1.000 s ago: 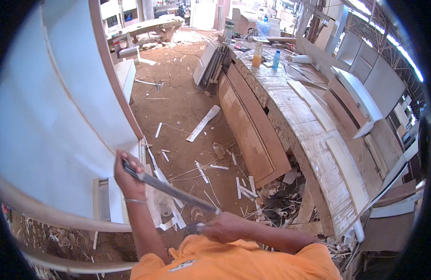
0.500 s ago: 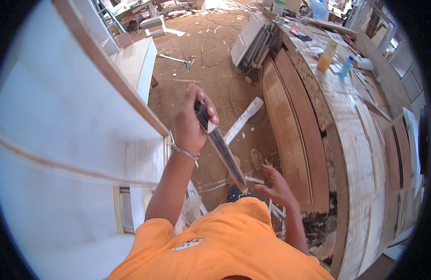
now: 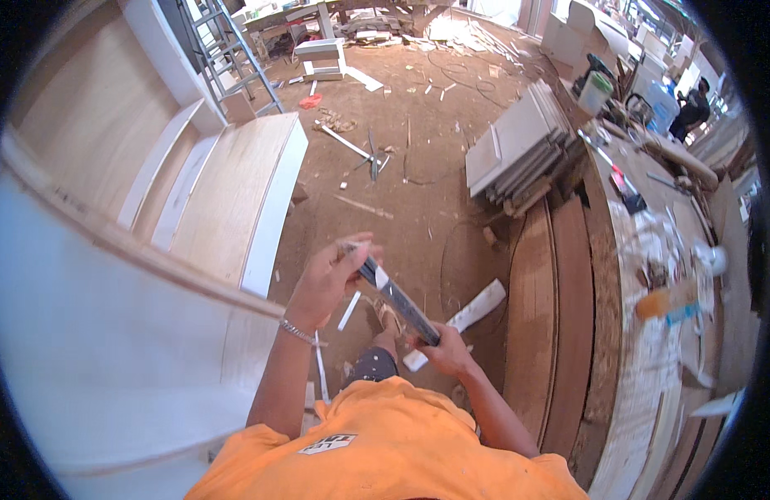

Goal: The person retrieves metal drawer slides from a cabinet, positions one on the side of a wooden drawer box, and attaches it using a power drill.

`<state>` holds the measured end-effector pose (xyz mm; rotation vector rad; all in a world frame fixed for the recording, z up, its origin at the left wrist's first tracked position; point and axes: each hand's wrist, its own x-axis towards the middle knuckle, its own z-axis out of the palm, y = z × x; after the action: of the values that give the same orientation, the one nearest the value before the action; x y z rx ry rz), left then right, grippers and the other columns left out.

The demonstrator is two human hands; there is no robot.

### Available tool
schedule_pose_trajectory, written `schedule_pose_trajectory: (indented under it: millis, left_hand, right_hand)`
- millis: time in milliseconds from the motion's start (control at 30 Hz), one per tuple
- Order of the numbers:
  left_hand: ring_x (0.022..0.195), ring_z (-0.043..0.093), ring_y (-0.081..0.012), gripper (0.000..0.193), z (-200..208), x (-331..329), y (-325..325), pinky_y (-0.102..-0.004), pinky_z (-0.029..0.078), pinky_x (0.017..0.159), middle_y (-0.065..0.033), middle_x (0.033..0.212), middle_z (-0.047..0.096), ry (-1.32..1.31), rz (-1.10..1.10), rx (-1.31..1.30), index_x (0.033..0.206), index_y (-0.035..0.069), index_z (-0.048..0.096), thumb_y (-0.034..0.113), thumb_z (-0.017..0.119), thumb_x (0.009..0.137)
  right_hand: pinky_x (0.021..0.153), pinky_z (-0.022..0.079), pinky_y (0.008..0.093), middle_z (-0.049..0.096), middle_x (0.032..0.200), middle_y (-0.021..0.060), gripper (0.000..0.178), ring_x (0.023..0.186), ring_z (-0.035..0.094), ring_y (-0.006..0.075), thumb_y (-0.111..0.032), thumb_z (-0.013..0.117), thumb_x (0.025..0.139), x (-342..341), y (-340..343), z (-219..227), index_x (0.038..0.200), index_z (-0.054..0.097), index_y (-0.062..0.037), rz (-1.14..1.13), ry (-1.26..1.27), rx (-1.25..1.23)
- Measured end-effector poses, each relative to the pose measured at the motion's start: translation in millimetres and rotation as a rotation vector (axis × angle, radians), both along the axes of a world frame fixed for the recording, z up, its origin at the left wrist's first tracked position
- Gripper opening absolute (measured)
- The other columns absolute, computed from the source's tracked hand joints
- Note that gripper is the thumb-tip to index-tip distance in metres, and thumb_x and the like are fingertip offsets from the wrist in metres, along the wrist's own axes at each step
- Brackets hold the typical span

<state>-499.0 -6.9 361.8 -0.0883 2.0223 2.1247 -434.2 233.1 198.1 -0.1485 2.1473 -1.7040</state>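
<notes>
The person's left hand [image 3: 328,277], which has a chain bracelet [image 3: 303,333] on its wrist, is closed around the upper end of a dark, narrow bar [image 3: 406,307]. The right hand [image 3: 446,350] is closed at the lower end of the same bar, so the two hands are apart, with the bar between them. This bar is held slantwise in the air in front of the orange shirt [image 3: 385,450], above the brown floor [image 3: 410,187], and it carries a small whitish patch near the left hand. Beyond the right hand, a flat white strip [image 3: 478,307] lies on the floor. At the left stands a large white panel [image 3: 127,325], with a plywood-topped cabinet [image 3: 235,187] behind it and a stepladder [image 3: 245,62] farther away. At the right, brown boards [image 3: 531,325] stand along the workbench [image 3: 643,350], and a stack of panels [image 3: 514,146] leans near its far end.
</notes>
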Motion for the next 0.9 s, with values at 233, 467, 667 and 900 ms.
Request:
schedule_pose_trajectory:
  millis: [233, 467, 667, 900]
  left_hand:
    - [0.102, 0.069, -0.0201, 0.039, -26.1, -254.9, -47.0, -0.0352, 0.055, 0.091, -0.0132, 0.115, 0.07, -0.11, -0.063, 0.122, 0.122, -0.001, 0.061, 0.031, 0.047, 0.104]
    - [0.087, 0.071, -0.0167, 0.027, -32.4, -502.3, -20.1, -0.0309, 0.058, 0.073, -0.0101, 0.096, 0.074, -0.295, 0.041, 0.296, 0.1, 0.005, 0.068, 0.025, 0.051, 0.102]
    - [0.073, 0.066, -0.0161, 0.027, -175.6, -722.7, 7.3, -0.0308, 0.056, 0.071, -0.0049, 0.08, 0.066, -0.557, -0.154, 0.446, 0.117, 0.002, 0.059, 0.022, 0.053, 0.101]
    - [0.111, 0.057, -0.0239, 0.071, -216.7, -957.3, 29.1, -0.0351, 0.046, 0.096, -0.013, 0.122, 0.056, 0.061, -0.365, -0.154, 0.151, 0.004, 0.027, 0.021, 0.065, 0.094]
  right_hand:
    - [0.071, 0.047, 0.0301, 0.066, 0.078, 0.0014, 0.032, 0.075, 0.055, 0.0102, -0.03, 0.078, 0.085, -236.8, -7.9, -5.7, 0.097, 0.069, -0.0016, -0.004, -0.014, 0.176]
    - [0.07, 0.051, 0.0378, 0.068, 0.078, 0.0161, 0.033, 0.07, 0.067, 0.0267, -0.034, 0.076, 0.084, -461.3, 2.1, 24.8, 0.105, 0.071, -0.0087, -0.005, 0.014, 0.365]
    - [0.076, 0.054, 0.0446, 0.071, 0.092, 0.0174, 0.033, 0.085, 0.068, 0.038, -0.027, 0.075, 0.077, -666.1, 30.4, -30.6, 0.106, 0.071, -0.0127, 0.022, 0.455, 0.288]
    - [0.077, 0.053, 0.0475, 0.07, 0.093, 0.0211, 0.045, 0.086, 0.067, 0.0418, -0.027, 0.072, 0.08, -982.5, 7.5, 36.0, 0.122, 0.064, -0.0117, 0.172, 0.305, 0.251]
